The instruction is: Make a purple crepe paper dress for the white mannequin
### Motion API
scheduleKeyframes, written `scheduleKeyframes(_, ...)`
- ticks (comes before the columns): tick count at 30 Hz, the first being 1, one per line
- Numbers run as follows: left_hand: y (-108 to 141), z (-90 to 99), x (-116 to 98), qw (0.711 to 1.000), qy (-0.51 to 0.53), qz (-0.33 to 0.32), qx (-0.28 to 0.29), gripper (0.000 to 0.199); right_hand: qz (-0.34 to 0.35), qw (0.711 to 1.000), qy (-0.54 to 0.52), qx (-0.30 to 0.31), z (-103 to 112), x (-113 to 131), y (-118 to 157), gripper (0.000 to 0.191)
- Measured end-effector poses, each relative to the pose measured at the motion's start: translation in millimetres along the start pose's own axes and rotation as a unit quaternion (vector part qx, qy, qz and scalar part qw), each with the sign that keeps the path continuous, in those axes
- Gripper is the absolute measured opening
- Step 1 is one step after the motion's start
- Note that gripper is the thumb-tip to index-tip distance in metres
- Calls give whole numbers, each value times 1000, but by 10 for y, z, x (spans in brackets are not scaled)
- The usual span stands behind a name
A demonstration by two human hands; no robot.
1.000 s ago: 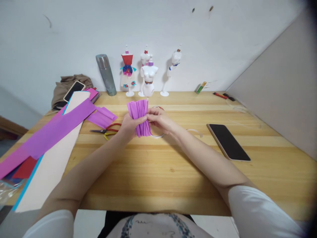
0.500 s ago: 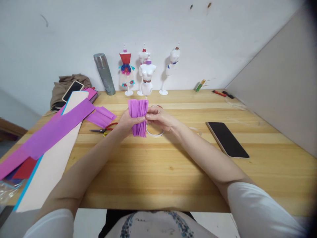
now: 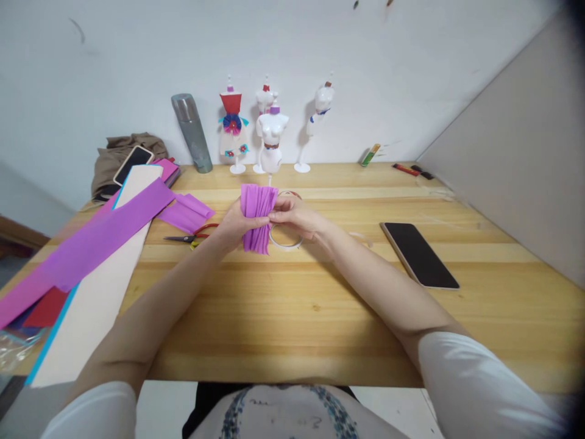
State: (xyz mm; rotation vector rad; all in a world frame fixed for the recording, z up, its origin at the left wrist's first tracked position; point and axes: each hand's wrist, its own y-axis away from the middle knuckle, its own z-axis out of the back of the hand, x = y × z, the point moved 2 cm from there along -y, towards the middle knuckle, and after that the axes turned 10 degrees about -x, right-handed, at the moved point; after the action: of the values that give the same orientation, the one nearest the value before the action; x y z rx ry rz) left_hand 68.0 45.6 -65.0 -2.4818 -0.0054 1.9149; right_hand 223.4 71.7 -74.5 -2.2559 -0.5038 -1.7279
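A pleated piece of purple crepe paper (image 3: pixel 256 201) is held upright above the table, its folds running up and down. My left hand (image 3: pixel 235 224) grips it from the left, thumb pressed across its front and fingers hidden behind. At its right edge my right hand (image 3: pixel 295 216) pinches the folds between thumb and fingertips. Beneath my right hand lies a roll of white tape (image 3: pixel 287 247), partly covered. Scissors (image 3: pixel 185 238) with red and yellow handles rest just left of my left hand. Behind the paper stands a small white mannequin (image 3: pixel 273 134) with a purple neck band.
More mannequins, one in a red top (image 3: pixel 231 102), line the wall beside a grey bottle (image 3: pixel 194 134). Purple paper strips (image 3: pixel 114 231) and cream paper (image 3: pixel 107 292) cover the left side. A phone (image 3: pixel 419 255) lies at right; a glue stick (image 3: pixel 370 155) is near the wall.
The pleated paper's upper part has shifted slightly right and leans a little more. Both hands keep their hold, and the view has tilted slightly.
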Motion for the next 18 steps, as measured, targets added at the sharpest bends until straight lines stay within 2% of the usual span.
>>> scheduleKeyframes(10,9,4,30,998,-46,11,31,54,-8,1000,3,-22,15,-30,-1,27)
scheduleKeyframes(18,-33,35,103,996,-77,-34,37,56,-7,1000,-9,-19,-9,-32,3,33)
